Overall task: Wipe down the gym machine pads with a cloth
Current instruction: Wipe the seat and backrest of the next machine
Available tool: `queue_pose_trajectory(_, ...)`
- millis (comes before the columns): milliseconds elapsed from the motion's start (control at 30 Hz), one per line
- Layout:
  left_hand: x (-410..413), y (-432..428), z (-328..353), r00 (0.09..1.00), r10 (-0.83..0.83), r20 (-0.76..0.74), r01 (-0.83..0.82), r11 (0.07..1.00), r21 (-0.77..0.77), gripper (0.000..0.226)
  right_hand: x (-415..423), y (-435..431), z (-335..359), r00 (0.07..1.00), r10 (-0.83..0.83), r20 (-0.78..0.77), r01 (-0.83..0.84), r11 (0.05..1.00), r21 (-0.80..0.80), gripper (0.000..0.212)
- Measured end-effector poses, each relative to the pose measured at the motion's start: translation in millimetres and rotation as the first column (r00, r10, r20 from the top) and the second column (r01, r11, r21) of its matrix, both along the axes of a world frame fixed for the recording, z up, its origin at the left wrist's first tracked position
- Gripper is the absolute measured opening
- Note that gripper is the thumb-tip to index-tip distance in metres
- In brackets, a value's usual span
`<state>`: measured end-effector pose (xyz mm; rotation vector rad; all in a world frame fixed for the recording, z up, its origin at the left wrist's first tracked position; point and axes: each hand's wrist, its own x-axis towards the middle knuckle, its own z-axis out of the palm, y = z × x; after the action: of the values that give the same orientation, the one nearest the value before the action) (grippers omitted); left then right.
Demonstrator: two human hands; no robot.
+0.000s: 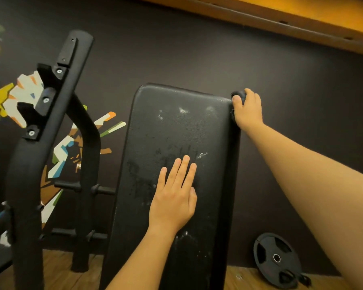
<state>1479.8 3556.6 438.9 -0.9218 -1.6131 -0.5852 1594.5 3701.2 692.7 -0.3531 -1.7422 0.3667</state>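
A long black bench pad (176, 126), worn and flecked with white marks, runs from the bottom of the head view up toward the wall. My left hand (174, 195) lies flat on the pad's middle with straight fingers. My right hand (248, 110) is at the pad's top right corner, where it grips a small bunched dark cloth (238, 95) against the pad's edge. Most of the cloth is hidden inside the hand.
A black steel rack upright (50, 126) with bolted hooks stands left of the pad, with plate pegs (71, 185) lower down. A black weight plate (277, 258) leans against the dark wall at the lower right. The floor (57, 268) is wooden.
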Motion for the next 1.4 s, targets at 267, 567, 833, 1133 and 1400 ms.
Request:
queue_pose_trajectory(267,-1.8,0.6,0.0,1.0,0.004,-0.007,-0.004,1.0,0.007,0.062,-10.7,-3.3,-35.3,1.0,0.014,-0.011,-0.014,1.0,0.028,0.057)
queue_pose_trajectory(567,-0.2,2.1,-0.4,1.0,0.001,-0.002,-0.001,1.0,0.01,0.063,-10.5,-5.2,-26.8,0.982,-0.181,0.048,0.171,0.972,0.159,0.061)
queue_pose_trajectory(833,-0.6,3.3,-0.7,1.0,-0.012,-0.003,0.012,1.0,0.021,0.062,-8.7,-0.5,-54.5,0.946,-0.314,0.077,0.275,0.908,0.315,0.062)
queue_pose_trajectory(1133,-1.5,2.5,-0.4,1.0,0.007,-0.015,-0.007,1.0,0.014,0.063,-4.5,5.4,-55.9,0.964,-0.245,0.109,0.196,0.922,0.333,0.061)
queue_pose_trajectory(1400,-2.8,4.0,-0.6,1.0,0.001,-0.008,-0.001,1.0,0.017,0.063,-13.2,18.7,-22.5,0.969,-0.195,0.15,0.15,0.951,0.271,0.061)
